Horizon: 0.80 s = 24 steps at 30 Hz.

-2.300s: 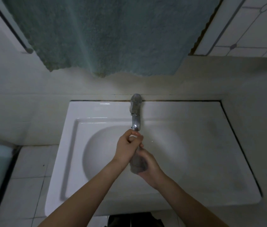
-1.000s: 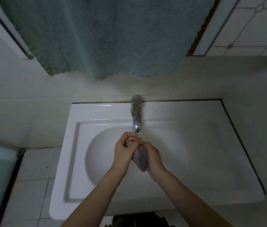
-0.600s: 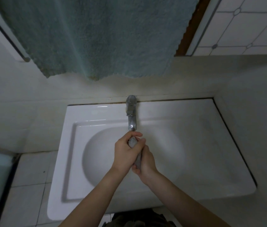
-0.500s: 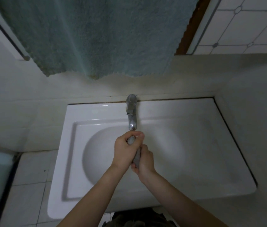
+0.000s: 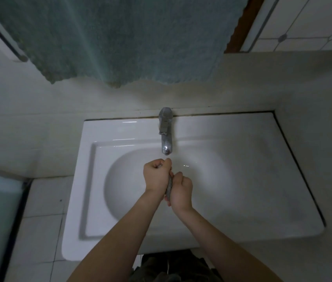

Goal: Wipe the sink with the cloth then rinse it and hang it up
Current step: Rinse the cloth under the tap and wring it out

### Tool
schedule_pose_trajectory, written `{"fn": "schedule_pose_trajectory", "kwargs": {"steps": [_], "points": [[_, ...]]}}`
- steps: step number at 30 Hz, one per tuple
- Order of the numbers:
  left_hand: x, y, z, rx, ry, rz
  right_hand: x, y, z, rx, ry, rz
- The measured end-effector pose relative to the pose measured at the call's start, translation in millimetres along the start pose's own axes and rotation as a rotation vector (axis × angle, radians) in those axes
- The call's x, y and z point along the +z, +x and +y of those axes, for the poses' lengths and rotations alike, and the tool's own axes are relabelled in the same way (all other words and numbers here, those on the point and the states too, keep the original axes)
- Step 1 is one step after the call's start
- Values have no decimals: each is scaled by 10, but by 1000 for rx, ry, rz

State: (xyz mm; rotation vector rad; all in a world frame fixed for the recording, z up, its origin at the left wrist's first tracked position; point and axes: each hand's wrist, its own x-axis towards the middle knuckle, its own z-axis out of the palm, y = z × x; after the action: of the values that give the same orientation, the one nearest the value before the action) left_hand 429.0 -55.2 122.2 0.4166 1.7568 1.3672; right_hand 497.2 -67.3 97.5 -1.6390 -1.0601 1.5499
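A big teal towel [image 5: 120, 37] hangs across the top of the view, its ragged lower edge ending above the pale wall [image 5: 283, 82] behind the basin; under it the white sink [image 5: 232, 129] fills the middle, a rectangular slab with a rounded bowl sunk into its left half and a flat shelf on the right, set tight into the corner where the back wall meets the side wall; to the left of the sink lie white floor tiles [image 5: 45, 200] with dark grout lines; two bare forearms reach up from the bottom edge and meet over the bowl; a chrome tap [image 5: 166, 135] stands at the middle of the sink's back rim, its spout pointing down towards the hands, and whether water runs from it cannot be told; the left hand [image 5: 157, 176] is a fist just below the spout, and the right hand [image 5: 181, 190] is a fist just beside it and a little nearer the person, the two pressed together; both are curled tight round the grey cloth [image 5: 169, 187], which is bunched into a narrow roll and shows only as a thin strip between the two fists, held above the bowl and clear of its surface
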Motion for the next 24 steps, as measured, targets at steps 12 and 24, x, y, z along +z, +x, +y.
{"fn": "schedule_pose_trajectory", "kwargs": {"steps": [12,24], "points": [[30,130,-197,-177,-151,22,-115,160,18,-164,-266,-99],[-347,-95,181,0,20,-281,-523,19,-566,-331,-209,-237]]}}
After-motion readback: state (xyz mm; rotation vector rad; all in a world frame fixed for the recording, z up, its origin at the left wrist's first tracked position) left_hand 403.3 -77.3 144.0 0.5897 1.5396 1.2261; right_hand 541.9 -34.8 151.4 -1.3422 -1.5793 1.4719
